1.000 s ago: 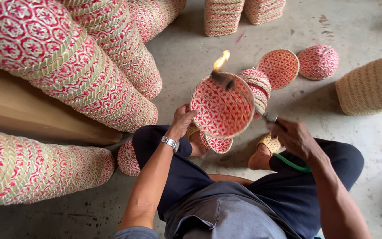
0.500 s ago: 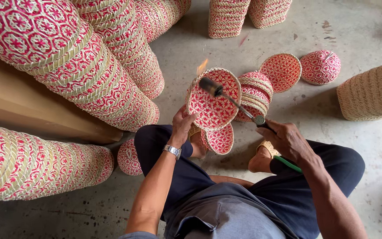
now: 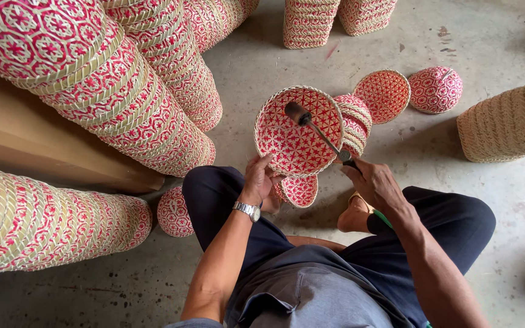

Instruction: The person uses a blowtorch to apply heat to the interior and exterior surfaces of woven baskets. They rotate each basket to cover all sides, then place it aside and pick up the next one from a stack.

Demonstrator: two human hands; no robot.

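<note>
Both hands grip: left hand (image 3: 259,181) closed on a woven bowl (image 3: 299,130) (red-patterned), right hand (image 3: 377,185) around a torch (image 3: 320,133).

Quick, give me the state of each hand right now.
Left hand: closed on the rim of the red woven basket, holding it up.
Right hand: closed on the handle of the torch tool, tip inside the basket.
</note>
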